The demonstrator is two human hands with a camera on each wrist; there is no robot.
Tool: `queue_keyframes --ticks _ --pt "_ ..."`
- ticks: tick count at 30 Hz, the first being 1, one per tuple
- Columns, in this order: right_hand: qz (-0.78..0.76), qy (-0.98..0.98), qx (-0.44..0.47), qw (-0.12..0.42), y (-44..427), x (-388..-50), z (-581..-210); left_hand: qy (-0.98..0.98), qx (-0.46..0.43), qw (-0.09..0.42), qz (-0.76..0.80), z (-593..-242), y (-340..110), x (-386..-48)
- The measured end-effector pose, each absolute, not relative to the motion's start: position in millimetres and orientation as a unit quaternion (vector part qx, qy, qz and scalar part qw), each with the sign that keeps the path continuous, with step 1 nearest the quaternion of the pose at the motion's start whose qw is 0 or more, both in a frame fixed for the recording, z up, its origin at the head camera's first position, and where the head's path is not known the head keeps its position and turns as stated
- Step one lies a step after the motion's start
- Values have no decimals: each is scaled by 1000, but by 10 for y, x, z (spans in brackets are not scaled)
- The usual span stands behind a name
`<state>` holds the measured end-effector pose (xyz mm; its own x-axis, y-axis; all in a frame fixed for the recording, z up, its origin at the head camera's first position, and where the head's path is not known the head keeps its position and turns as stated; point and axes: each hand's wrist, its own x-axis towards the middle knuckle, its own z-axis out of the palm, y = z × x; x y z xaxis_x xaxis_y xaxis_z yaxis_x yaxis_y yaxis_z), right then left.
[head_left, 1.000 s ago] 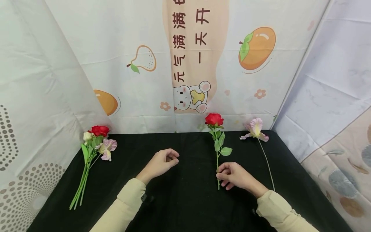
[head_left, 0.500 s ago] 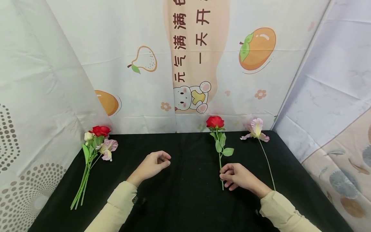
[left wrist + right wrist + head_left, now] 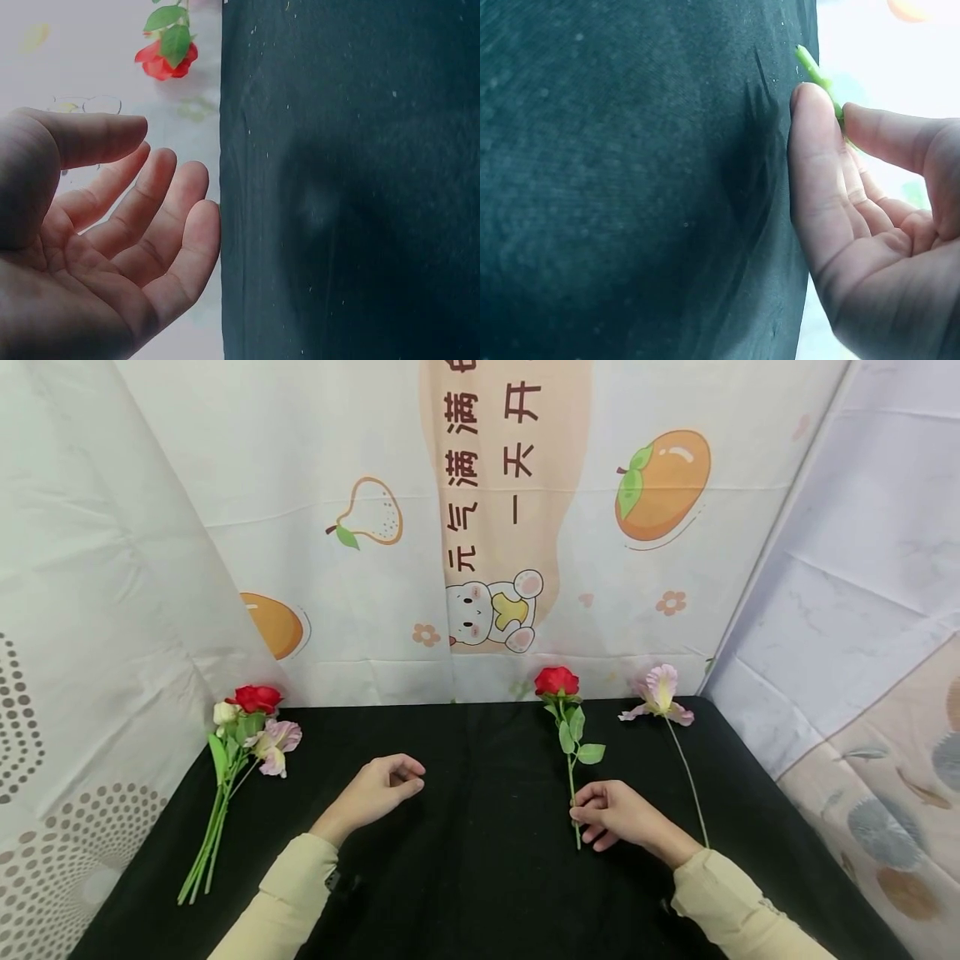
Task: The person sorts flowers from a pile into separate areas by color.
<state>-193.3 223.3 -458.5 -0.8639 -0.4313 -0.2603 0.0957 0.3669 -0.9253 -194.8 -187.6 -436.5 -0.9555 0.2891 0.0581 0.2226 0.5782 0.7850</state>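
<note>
At four o'clock, a red rose (image 3: 566, 737) on a green stem with green leaves; at three, a mauve flower (image 3: 662, 693) with a yellow throat; at eight, a bunch (image 3: 243, 731) in red, cream and mauve. At six, black cloth (image 3: 480, 877). At twelve, a white backdrop (image 3: 300, 443) printed with orange fruit (image 3: 675, 485). Past three, a beige panel (image 3: 892, 752) seems floral in blue-grey, though blurred.

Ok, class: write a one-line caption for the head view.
Right hand pinching a red rose by its stem, left hand empty over black cloth.

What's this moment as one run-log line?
right hand: pinches green-stemmed red rose | left hand: empty, over black cloth | red-white-pink flower bunch: at left | pink-yellow flower: at right
</note>
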Motion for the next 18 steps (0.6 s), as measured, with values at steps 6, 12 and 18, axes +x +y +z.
queue_keyframes --ticks 6,12,18 --pt "-548 795 -96 241 2237 -1956 -4577 887 134 40 441 -4367 -1962 -1965" --pt "-555 793 -84 238 2269 -1981 -4544 891 114 46 438 -4360 -2129 -1954" --pt "-562 788 -82 239 2297 -2010 -4523 901 90 50 421 -4357 -2362 -1899"
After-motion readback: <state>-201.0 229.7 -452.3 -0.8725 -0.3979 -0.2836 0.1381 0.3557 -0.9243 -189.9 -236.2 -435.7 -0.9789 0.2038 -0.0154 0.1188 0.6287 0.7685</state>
